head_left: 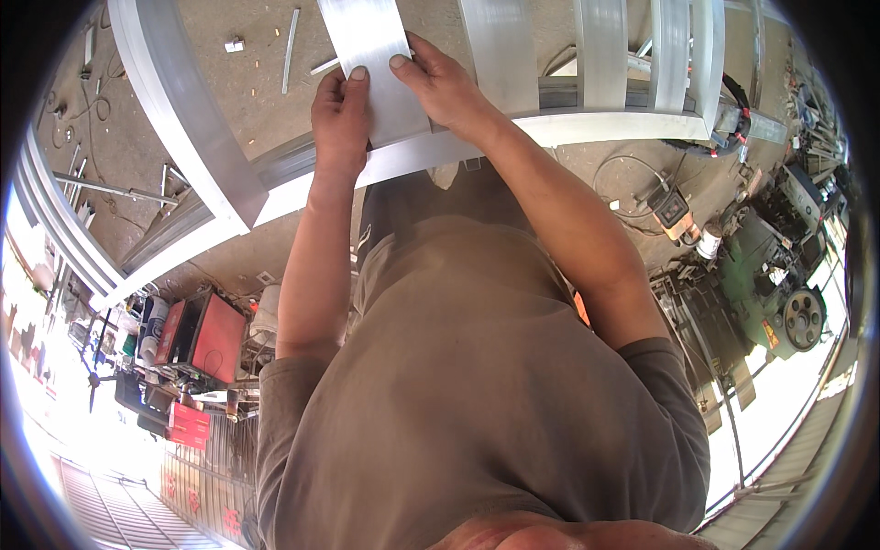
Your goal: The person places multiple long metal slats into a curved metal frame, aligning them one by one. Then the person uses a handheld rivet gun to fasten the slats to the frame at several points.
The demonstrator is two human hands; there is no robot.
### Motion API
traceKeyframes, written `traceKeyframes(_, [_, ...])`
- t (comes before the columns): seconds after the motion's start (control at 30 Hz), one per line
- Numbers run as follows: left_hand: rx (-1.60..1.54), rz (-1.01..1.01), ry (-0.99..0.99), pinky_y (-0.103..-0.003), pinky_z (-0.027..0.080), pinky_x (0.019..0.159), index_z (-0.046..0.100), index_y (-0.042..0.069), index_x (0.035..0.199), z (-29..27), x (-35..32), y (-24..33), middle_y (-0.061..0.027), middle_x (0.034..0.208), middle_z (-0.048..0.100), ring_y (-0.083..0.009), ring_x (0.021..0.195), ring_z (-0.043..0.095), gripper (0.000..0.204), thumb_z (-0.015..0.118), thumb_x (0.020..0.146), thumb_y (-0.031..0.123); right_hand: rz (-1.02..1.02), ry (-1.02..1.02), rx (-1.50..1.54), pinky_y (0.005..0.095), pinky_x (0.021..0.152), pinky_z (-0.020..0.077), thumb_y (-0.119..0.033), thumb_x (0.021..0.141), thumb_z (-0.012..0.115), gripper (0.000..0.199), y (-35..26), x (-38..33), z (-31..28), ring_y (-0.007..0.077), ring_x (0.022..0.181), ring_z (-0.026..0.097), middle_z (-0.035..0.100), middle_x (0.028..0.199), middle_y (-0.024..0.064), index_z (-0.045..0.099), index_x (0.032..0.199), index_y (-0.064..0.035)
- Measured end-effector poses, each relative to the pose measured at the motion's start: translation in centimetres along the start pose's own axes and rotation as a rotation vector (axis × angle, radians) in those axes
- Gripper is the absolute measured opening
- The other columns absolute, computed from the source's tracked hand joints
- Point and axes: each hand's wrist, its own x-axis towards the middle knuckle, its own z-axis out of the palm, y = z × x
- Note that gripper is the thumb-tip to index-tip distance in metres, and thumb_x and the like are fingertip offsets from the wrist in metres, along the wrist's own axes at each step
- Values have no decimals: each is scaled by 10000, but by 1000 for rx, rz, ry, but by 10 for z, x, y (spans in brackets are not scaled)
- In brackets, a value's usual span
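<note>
A wide, flat aluminium slat (367,32) runs away from me at the top of the view, its near end at the front rail (605,128) of a large silvery frame. My left hand (341,119) grips its left edge, thumb lying on the upper face and fingers curled underneath. On the opposite edge, my right hand (446,90) holds it the same way, thumb on top and the other fingers mostly hidden. Similar slats stand to the right, the nearest being a broad aluminium slat (500,60). Left of my hands, another aluminium profile (179,105) meets the rail at a corner.
Metal offcuts (291,50) lie on the dusty floor beyond the frame. A black cable coil (733,119) hangs by the frame's right end. Behind on the right stands a green machine (756,266) with a wheel; a red metal cabinet (222,339) is at the left.
</note>
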Motion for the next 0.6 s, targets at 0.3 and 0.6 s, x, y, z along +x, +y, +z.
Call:
traceKeyframes(0.3, [286,58,37,-292,500,745,628,-42,1239,-9,2,-8,-58,980,674,-119,844,594,378,637,1063,292,49,44,-160,436,1047,510,-435,1058,594,625,15,4,5,361,1228,664,684,1337,224,481,1537,-49])
traceKeyframes(0.6, [384,268,-9,-301,529,878,206,-13,1654,2,-8,6,-155,1437,580,-170,1079,628,691,553,1090,182,-243,387,-270,433,998,549,-324,1022,680,530,-65,-79,-68,361,1227,658,636,1369,220,552,1463,-59])
